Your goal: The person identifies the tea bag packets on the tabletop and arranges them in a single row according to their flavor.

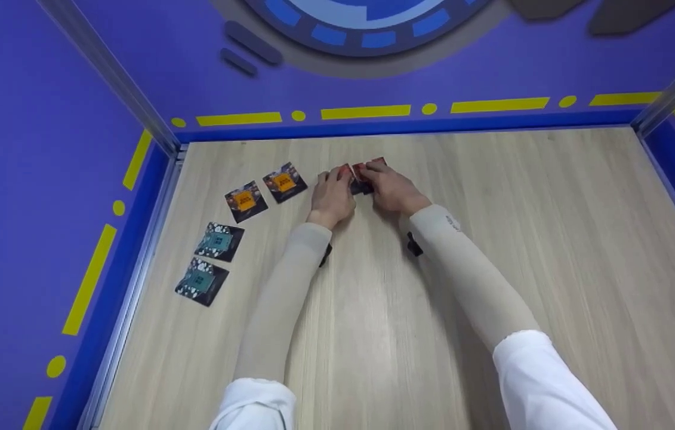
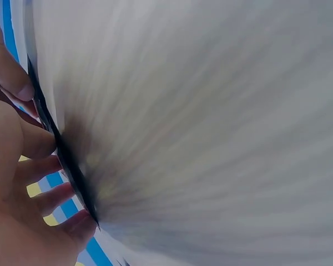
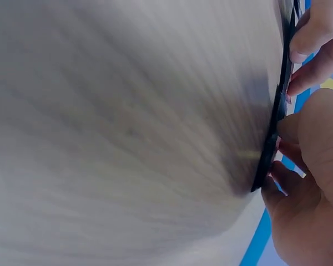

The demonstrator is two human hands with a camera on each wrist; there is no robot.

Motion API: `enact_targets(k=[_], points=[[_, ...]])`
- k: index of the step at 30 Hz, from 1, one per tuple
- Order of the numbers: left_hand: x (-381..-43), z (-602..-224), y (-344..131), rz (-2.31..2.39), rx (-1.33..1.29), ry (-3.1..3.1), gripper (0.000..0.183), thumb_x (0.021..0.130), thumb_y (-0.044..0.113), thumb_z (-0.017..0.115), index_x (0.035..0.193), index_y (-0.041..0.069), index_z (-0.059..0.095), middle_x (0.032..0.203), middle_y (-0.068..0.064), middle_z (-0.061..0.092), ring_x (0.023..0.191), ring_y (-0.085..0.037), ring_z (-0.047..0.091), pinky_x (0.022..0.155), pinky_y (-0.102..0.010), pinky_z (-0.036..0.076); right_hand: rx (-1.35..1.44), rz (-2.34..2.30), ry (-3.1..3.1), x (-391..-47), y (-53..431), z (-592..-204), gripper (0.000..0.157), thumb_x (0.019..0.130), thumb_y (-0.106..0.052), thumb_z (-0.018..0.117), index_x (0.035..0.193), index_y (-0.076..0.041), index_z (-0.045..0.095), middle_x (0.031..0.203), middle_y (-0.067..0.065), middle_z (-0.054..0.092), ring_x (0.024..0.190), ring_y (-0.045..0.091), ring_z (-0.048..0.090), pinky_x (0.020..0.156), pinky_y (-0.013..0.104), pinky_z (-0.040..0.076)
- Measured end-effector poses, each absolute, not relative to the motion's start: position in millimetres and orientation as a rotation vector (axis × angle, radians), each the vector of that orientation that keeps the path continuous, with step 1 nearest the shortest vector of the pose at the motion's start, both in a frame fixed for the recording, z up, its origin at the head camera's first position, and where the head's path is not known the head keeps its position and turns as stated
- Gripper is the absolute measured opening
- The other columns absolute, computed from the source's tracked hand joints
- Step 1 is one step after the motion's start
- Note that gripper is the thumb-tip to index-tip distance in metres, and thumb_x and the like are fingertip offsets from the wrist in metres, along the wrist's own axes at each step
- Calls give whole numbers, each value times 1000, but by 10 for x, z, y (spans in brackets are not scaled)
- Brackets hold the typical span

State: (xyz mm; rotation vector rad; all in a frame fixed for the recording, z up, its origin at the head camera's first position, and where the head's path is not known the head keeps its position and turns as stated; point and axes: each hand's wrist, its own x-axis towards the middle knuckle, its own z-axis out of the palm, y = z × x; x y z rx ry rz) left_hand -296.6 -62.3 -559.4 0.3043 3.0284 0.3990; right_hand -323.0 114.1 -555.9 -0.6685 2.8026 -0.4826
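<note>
On a wood-grain table (image 1: 373, 358), a person's left hand (image 1: 332, 198) and right hand (image 1: 395, 190) pinch red-and-black packets (image 1: 358, 187), side by side near the far edge, between thumb and fingers; orange-labelled packets (image 1: 246, 201) and teal-labelled packets (image 1: 219, 242) lie to their left.

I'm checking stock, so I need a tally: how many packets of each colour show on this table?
Teal packets: 2
Orange packets: 2
Red packets: at least 2, partly hidden by the left hand and right hand
Total: at least 6
</note>
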Motion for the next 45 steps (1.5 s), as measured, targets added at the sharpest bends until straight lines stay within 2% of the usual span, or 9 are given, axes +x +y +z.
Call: enact_targets(k=[11,16,24,28,32,45], points=[[-2944,-5608,-640,359,322,3050,44,113,19,43,155,15,54,167,-13,42,149,-42,42,118,-51,46,-656,-465,2799,-3136,1263,-5476,54,109,-3,41,162,-8,47,168,20,40,155,39,41,125,50,39],[-2948,-5633,-629,399,319,3041,45,113,18,43,157,14,53,168,-14,41,151,-42,40,120,-52,45,-617,-484,2798,-3066,1387,-5459,53,108,-4,45,161,-10,49,166,20,43,152,40,45,123,53,41],[-2955,-5631,-625,383,311,3037,46,113,19,44,159,14,50,169,-13,39,153,-39,38,126,-48,38,-630,-516,2813,-2943,1615,-5442,48,107,-3,49,154,-4,55,160,24,49,144,44,53,120,55,44],[-2942,-5628,-621,387,304,3034,46,113,19,43,158,14,51,169,-13,40,153,-40,39,124,-48,40,-630,-542,2816,-2872,1721,-5451,46,107,-2,50,152,-2,57,157,25,51,140,45,56,117,57,47],[-2931,-5625,-618,386,304,3037,46,113,19,43,158,14,51,168,-13,41,151,-40,40,122,-49,43,-632,-554,2811,-2803,1821,-5455,47,104,1,50,151,1,57,156,26,51,139,46,57,115,57,48],[-2920,-5609,-623,362,305,3031,47,112,18,43,159,13,49,168,-14,40,153,-41,39,125,-48,39,-632,-589,2819,-2588,2144,-5460,47,102,6,51,149,4,57,157,29,50,142,48,53,116,59,47]])
